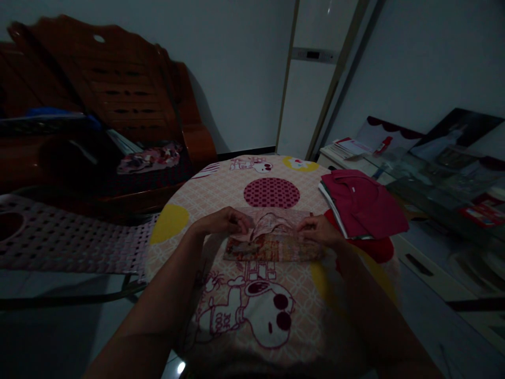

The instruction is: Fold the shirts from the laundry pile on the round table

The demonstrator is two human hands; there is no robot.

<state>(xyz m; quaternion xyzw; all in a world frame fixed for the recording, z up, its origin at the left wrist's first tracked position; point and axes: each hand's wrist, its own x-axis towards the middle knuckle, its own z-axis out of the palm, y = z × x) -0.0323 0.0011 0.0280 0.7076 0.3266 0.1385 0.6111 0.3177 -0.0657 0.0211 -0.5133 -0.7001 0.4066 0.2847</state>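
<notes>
A partly folded garment (272, 248) with an orange-brown floral print lies on the round table, its paler pinkish side and a curved opening, perhaps a neckline, showing at the top. My left hand (231, 221) pinches its upper left part, fingers pressed together on the fabric. On the opposite side, my right hand (319, 230) has its fingertips closed on the right edge. Beneath the garment spreads a pink tablecloth (221, 202) with cartoon dogs and coloured dots. To the right of my right hand sits a stack of folded clothes (361, 202), a magenta one with a collar on top.
A wooden armchair (130, 100) with clothes on its seat stands at the back left. Near the table's left side is a woven lounger (79, 234). A cabinet (428, 263) with a glass top, papers and photos stands to the right. Behind is a tall white appliance (310, 95).
</notes>
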